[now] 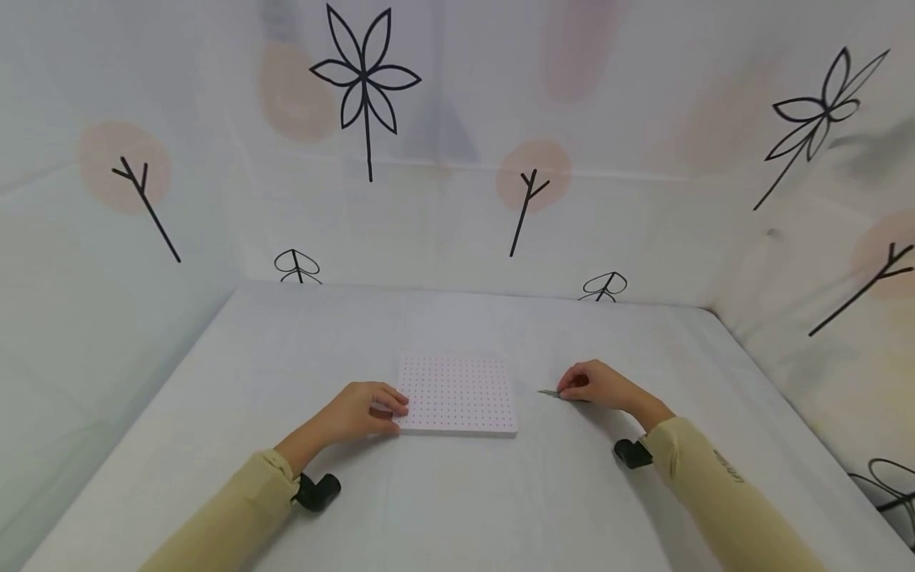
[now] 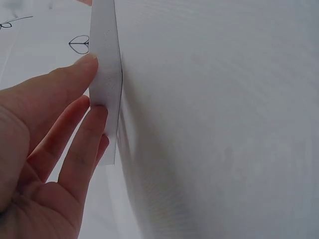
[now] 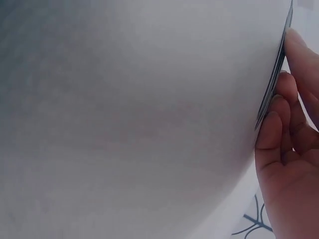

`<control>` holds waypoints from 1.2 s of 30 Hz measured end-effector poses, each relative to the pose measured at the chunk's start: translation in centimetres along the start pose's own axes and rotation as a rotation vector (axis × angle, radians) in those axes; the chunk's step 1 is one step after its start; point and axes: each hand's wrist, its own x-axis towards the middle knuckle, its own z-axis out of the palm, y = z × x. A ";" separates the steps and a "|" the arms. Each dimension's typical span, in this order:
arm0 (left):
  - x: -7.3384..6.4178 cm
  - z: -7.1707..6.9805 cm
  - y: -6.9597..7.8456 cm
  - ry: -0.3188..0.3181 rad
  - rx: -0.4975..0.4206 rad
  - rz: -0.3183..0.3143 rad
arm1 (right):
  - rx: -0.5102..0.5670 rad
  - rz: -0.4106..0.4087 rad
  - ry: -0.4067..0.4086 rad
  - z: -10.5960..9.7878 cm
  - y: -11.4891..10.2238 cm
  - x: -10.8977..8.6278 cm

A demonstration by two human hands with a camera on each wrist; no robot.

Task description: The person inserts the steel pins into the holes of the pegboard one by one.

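Observation:
A white board (image 1: 457, 393) patterned with rows of small dots lies flat on the white-covered table. My left hand (image 1: 364, 409) grips its front left corner with bent fingers; in the left wrist view, the thumb and fingertips touch the board's pale side (image 2: 107, 74). To the right of the board and apart from it, my right hand (image 1: 596, 383) pinches thin grey tweezers (image 1: 549, 392) low over the cloth, the pointed end toward the board. Seen from the right wrist, the tweezers (image 3: 275, 74) lie between thumb and fingertips, edge-on.
White cloth (image 1: 457, 500) covers the table and has a few shallow creases. Behind and beside it hang pale curtains (image 1: 443, 230) with black plant drawings. Dark wrist cameras (image 1: 318, 492) jut out under both sleeves, close to the tabletop.

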 end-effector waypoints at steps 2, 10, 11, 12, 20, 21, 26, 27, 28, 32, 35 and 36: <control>0.0 0.0 0.0 0.001 -0.005 -0.003 | 0.001 0.030 -0.010 0.1 0.0 0.2; -0.1 0.1 0.1 0.009 -0.004 -0.019 | -0.007 0.061 -0.041 0.1 0.0 0.6; -0.1 0.1 0.1 0.010 -0.002 -0.019 | -0.008 0.060 -0.043 0.1 0.1 0.7; -0.1 0.1 0.1 0.010 0.001 -0.017 | -0.006 0.058 -0.044 0.0 0.1 0.7; -0.1 -0.1 0.3 -0.001 -0.036 0.017 | -0.013 0.029 -0.041 0.0 0.1 0.7; -0.1 -0.1 0.3 -0.002 -0.037 0.016 | -0.012 0.028 -0.040 0.0 0.2 0.7; -0.1 -0.1 0.2 -0.005 -0.034 0.012 | -0.018 0.018 -0.032 0.1 0.3 0.7; -0.1 0.0 0.2 -0.005 -0.030 0.012 | -0.018 0.018 -0.030 0.1 0.3 0.8; -0.1 0.0 0.2 -0.006 -0.027 0.010 | -0.019 0.016 -0.026 0.1 0.3 0.8; -0.1 0.0 0.2 -0.005 -0.015 -0.004 | -0.024 0.010 -0.007 0.1 0.1 0.8; -0.1 0.0 0.1 -0.006 -0.006 -0.002 | -0.023 0.005 0.015 0.2 0.0 0.8; -0.1 0.0 0.1 -0.005 -0.006 -0.003 | -0.020 0.000 0.020 0.2 0.0 0.8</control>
